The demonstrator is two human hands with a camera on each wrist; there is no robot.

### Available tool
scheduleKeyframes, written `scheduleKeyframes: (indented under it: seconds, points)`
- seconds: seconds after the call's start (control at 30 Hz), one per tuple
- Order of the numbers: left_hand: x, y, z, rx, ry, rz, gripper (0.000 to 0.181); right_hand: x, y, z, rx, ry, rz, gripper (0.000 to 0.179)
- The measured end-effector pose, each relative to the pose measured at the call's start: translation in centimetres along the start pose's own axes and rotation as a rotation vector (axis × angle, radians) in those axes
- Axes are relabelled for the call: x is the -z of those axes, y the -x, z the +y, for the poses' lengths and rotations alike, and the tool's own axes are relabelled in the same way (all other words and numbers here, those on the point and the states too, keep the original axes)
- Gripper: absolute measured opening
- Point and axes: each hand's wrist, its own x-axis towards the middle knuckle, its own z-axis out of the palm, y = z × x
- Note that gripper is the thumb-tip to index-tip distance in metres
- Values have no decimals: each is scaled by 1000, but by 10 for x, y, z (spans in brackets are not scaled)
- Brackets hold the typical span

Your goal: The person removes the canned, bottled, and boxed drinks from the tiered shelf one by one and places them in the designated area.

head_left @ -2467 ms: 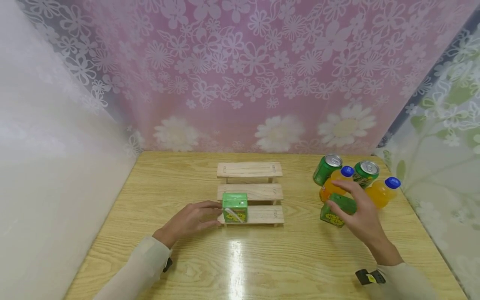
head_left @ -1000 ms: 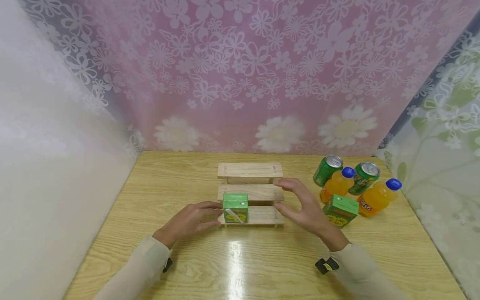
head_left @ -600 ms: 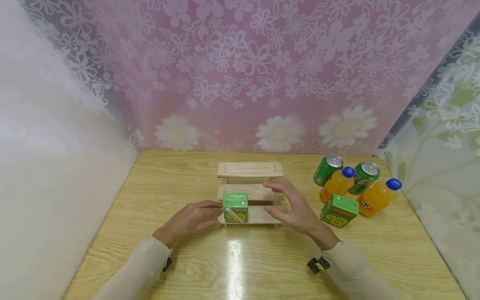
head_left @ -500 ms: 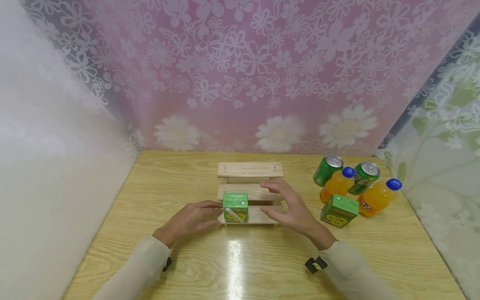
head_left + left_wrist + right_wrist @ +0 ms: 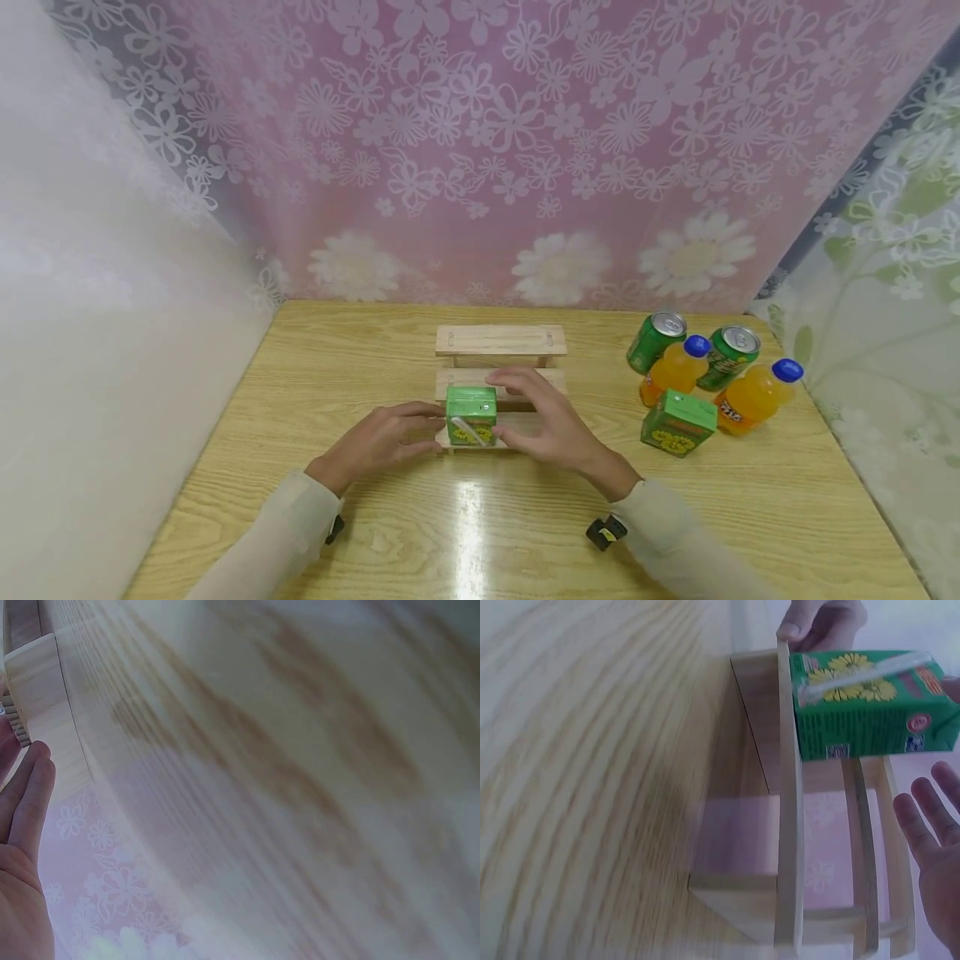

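A green juice carton (image 5: 471,417) with yellow flowers and a slanted straw stands upright at the left end of the lowest step of a small wooden step rack (image 5: 501,339). My left hand (image 5: 378,442) is at that step's left end. In the right wrist view, the left thumb (image 5: 793,628) lies against the front edge, with bent fingers behind. My right hand (image 5: 543,425) is just right of the carton, thumb and fingers spread apart. Its thumb tip is right at the carton's side, while its other fingers (image 5: 922,817) are straight and apart from it.
To the right, a second green carton (image 5: 678,423) stands on the wood-grain table (image 5: 360,533). Around it are two orange drink bottles (image 5: 752,400) with blue caps and two green cans (image 5: 655,346). A pink floral curtain (image 5: 480,167) hangs behind.
My right hand has moved left from the second carton, across the rack, to the carton on the step. The left hand and the carton on the step have stayed put.
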Motion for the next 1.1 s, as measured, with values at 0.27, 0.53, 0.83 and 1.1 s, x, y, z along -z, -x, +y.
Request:
scheduleKeyframes:
  seconds: [0.27, 0.53, 0.83, 1.1]
  points:
    - [1, -1, 2, 5, 5, 9, 36, -15, -4, 0, 44, 17, -32, 70]
    - [0, 0, 1, 18, 5, -1, 36, -25, -3, -2, 11, 27, -66, 69]
    - [0, 1, 1, -4, 7, 17, 36, -28, -1, -5, -5, 31, -48, 64]
    - [0, 0, 1, -11, 17, 15, 35, -28, 0, -4, 0, 41, -5, 63]
